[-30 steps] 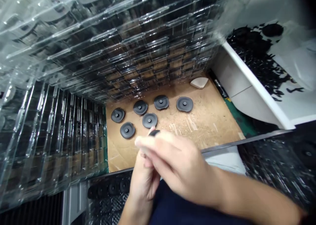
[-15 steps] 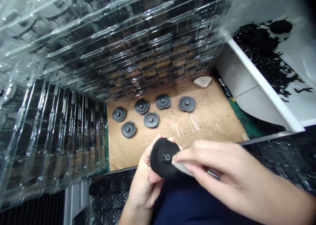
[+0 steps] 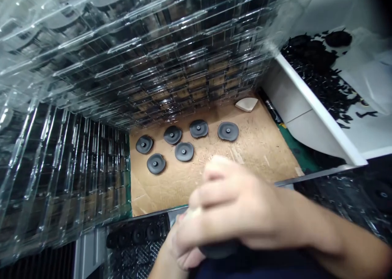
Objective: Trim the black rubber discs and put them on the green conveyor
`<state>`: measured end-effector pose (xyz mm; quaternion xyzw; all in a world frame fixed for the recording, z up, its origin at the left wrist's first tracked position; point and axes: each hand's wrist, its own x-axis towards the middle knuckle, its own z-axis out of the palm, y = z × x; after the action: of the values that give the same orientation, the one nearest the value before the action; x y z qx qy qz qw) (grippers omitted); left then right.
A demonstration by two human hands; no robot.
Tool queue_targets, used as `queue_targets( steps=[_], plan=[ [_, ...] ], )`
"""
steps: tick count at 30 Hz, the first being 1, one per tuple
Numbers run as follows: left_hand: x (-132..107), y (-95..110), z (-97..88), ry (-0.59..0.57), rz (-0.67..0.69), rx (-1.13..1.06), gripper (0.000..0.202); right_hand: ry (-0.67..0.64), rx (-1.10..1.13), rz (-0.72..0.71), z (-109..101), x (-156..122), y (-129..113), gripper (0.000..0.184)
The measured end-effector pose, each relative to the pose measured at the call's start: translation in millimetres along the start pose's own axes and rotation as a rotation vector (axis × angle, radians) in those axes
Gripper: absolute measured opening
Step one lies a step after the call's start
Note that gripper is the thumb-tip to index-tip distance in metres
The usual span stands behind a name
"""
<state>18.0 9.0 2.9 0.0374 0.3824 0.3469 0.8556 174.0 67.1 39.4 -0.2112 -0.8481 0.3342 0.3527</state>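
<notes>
Head view: your right hand bends over the dark disc, beside your left hand; I can't tell if either grips. Probably light, a bit bendy: pinch its rim.

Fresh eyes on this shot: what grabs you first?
Stacks of clear plastic trays fill the top and left of the view. Next, six dark discs lie on the left and middle of the brown cardboard. Below, a blurred right hand covers much of the left hand.
</notes>
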Motion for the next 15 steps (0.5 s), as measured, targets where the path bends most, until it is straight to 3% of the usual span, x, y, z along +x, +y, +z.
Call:
queue_targets(
  steps=[1,3,6,10,15],
  plan=[
    [0,1,-0.4,-0.043,-0.030,-0.014,0.040,0.028,0.056,0.082,-1,-2,5,0.023],
    [0,3,-2.2,-0.188,-0.105,-0.081,0.047,0.141,0.101,0.392,-4,-9,19,0.021],
    [-3,6,-8.0,-0.295,-0.076,-0.159,0.052,0.244,0.104,0.747,5,-31,40,0.018],
    [-3,8,-16.9,-0.234,-0.016,-0.158,0.049,0.239,-0.004,0.813,47,-71,54,0.021],
    [1,7,-20.9,-0.061,0.084,-0.151,0.051,0.249,-0.111,0.732,94,-106,52,0.028]
  ],
)
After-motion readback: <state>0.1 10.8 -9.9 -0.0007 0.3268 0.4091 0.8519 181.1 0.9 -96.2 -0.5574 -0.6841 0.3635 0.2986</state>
